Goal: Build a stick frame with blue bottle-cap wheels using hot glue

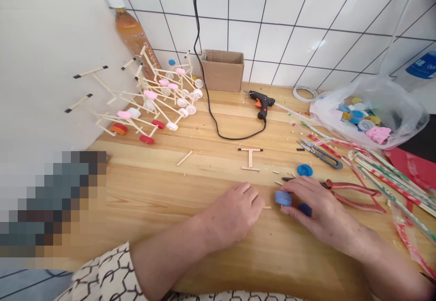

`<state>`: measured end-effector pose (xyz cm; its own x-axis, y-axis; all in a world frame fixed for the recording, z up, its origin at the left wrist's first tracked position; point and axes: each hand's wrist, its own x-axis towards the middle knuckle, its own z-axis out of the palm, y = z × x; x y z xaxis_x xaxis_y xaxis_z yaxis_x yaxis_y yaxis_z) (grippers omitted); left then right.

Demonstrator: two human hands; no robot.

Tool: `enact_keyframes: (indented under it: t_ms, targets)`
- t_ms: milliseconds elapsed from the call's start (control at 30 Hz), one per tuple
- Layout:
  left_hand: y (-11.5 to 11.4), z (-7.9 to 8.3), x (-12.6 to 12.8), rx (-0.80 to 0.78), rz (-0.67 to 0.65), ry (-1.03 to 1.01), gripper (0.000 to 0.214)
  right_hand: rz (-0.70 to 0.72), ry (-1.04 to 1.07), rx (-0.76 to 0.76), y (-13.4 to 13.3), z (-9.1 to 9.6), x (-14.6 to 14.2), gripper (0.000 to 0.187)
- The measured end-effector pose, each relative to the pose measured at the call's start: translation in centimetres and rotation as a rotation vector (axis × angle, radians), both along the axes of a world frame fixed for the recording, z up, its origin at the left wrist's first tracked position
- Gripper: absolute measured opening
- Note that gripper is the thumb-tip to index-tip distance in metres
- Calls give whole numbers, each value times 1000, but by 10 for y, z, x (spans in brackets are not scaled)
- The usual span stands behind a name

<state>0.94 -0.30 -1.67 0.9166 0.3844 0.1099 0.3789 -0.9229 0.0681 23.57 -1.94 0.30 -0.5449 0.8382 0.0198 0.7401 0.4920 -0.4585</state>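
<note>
My left hand is closed low over the wooden table, and the end of a thin wooden stick pokes out from its fingertips. Facing it, my right hand pinches a blue bottle cap standing on edge between thumb and fingers. A darker blue cap shows under the right palm, partly hidden. Just beyond that hand lies another blue cap, and red-handled pliers reach behind its fingers. Farther back is an I-shaped stick frame, with a loose stick to its left.
Several stick-and-cap models crowd the back left by a drink bottle. A cardboard box, glue gun and tape roll sit at the back. Snips, wrapped sticks and a bag of caps occupy the right.
</note>
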Motion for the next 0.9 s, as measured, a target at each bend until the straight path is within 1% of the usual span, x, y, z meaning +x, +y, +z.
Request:
enact_keyframes:
  t_ms: [200, 333, 433, 533, 667, 900]
  targets:
    - [0, 6, -5, -122, 123, 3, 17, -20, -20, 14, -1, 0, 1, 13]
    - [1, 9, -6, -168, 254, -10, 15, -38, -33, 30, -1, 2, -1, 12]
    - [3, 6, -7, -168, 367, -60, 15, -27, -44, 15, -1, 4, -3, 10]
    - [6, 1, -9, -168, 466, -105, 14, -23, -41, 34, -1, 5, -4, 11]
    - [9, -2, -11, -167, 514, -153, 14, -33, -44, 65, -1, 3, -4, 12]
    - [12, -1, -11, -189, 564, -161, 15, -38, -38, 89, -1, 3, -5, 13]
